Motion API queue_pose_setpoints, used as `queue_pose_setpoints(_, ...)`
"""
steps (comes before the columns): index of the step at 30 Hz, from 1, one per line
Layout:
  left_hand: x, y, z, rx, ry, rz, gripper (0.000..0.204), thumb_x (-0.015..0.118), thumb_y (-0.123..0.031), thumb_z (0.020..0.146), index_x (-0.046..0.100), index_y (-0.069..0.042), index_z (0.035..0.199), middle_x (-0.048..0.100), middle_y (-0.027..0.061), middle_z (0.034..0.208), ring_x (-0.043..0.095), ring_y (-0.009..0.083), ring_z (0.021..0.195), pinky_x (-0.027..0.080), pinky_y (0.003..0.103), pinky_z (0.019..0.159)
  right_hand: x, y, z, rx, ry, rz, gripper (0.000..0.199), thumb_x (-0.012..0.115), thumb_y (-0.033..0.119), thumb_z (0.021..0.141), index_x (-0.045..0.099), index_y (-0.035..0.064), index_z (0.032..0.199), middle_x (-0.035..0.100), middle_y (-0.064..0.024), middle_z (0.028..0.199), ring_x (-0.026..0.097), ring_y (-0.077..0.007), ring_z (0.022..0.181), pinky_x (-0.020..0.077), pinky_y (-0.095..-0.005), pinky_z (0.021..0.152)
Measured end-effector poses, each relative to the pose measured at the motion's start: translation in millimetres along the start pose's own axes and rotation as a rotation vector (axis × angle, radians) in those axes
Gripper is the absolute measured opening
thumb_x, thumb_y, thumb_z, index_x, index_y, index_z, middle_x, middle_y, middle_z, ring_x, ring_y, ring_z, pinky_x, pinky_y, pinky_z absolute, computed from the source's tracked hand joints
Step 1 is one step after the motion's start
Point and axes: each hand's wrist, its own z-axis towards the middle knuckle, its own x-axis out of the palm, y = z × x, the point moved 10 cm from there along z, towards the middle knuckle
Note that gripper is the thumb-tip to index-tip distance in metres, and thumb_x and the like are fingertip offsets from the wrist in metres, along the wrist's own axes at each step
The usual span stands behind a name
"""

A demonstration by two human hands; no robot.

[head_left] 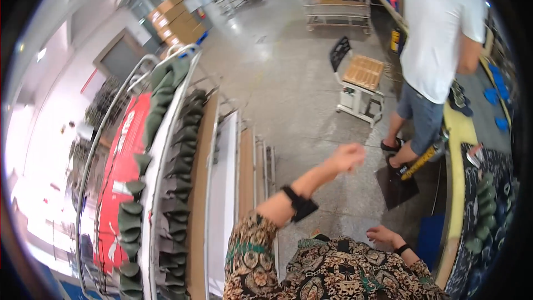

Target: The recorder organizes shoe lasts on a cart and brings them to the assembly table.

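My left hand is stretched out over the open floor, away from everything around it. Motion smears its fingers, and nothing shows in it. A dark band with a flat square circles that wrist. Lower down, my right hand is held in front of my body, fingers loosely apart and holding nothing. To my left stands a metal rack carrying rows of dark green curved pieces. More green pieces lie on a dark patterned surface of the workbench at my right.
A person in a white shirt stands at the bench ahead on the right. Near them is a chair with a slatted wooden seat. Farther off are a shelf cart and stacked cardboard boxes. A dark flat plate lies by the bench.
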Motion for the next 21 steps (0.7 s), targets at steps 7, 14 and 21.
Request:
queue_pose_setpoints(7, -138.2, -194.9, -70.5, 0.351, -0.205, 0.616, 0.034, 0.058, -0.019, 0.075, 0.054, 0.004, 0.099, 0.062, 0.0133, 0.075, 0.058, 0.0163, 0.058, 0.047, 0.029, 0.053, 39.9, 154.1, 78.0, -0.200, 0.141, -0.063, 0.040, 0.051, 0.026, 0.084, 0.049, -0.0035, 0.112, 0.059, -0.0102, 0.094, 0.056, -0.0172, 0.082, 0.0464, -0.0294, 0.070)
queue_pose_setpoints(14, -388.7, -227.3, -284.7, 0.019, -0.833, 1.133, 0.028, 0.059, -0.024, 0.070, 0.060, 0.001, 0.082, 0.060, 0.0152, 0.071, 0.058, 0.0228, 0.069, 0.045, 0.033, 0.063, 63.2, 226.8, 127.4, -0.233, 0.243, -0.198, 0.041, 0.052, 0.026, 0.084, 0.049, -0.0050, 0.112, 0.058, -0.0104, 0.097, 0.057, -0.0181, 0.085, 0.0472, -0.0304, 0.071)
queue_pose_setpoints(21, -485.7, -166.6, -407.6, -0.515, -1.044, 1.057, 0.059, 0.067, -0.037, 0.064, 0.055, -0.001, 0.109, 0.059, 0.0155, 0.099, 0.056, 0.0265, 0.092, 0.044, 0.034, 0.080, 33.6, 281.4, 163.9, -0.168, 0.333, -0.150, 0.036, 0.052, 0.025, 0.085, 0.052, -0.0031, 0.107, 0.059, -0.0111, 0.094, 0.058, -0.0191, 0.083, 0.0487, -0.0312, 0.070)
